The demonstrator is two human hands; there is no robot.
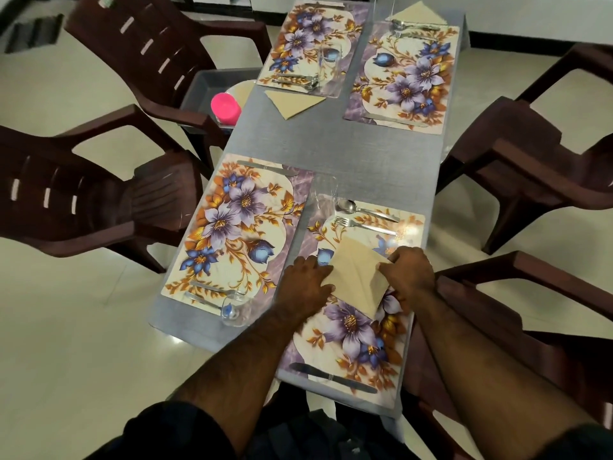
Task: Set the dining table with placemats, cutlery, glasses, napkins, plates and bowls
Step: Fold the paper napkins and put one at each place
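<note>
A beige napkin (356, 270) lies over the near right floral placemat (351, 330). My left hand (305, 280) presses flat on its left edge. My right hand (409, 272) pinches its right corner, which is lifted and folded. On this placemat a spoon (361, 209) and fork (361, 224) lie at the far end, a knife (335, 377) at the near end, and a clear glass (323, 194) stands at the far left corner. The near left placemat (232, 227) carries cutlery and a glass (234, 310).
Two more placemats (403, 74) at the far end hold cutlery, with folded napkins (293, 101) beside them. Dark brown plastic chairs (83, 200) ring the grey table (331, 144). A tray with a pink cup (225, 107) and plates sits on a left chair.
</note>
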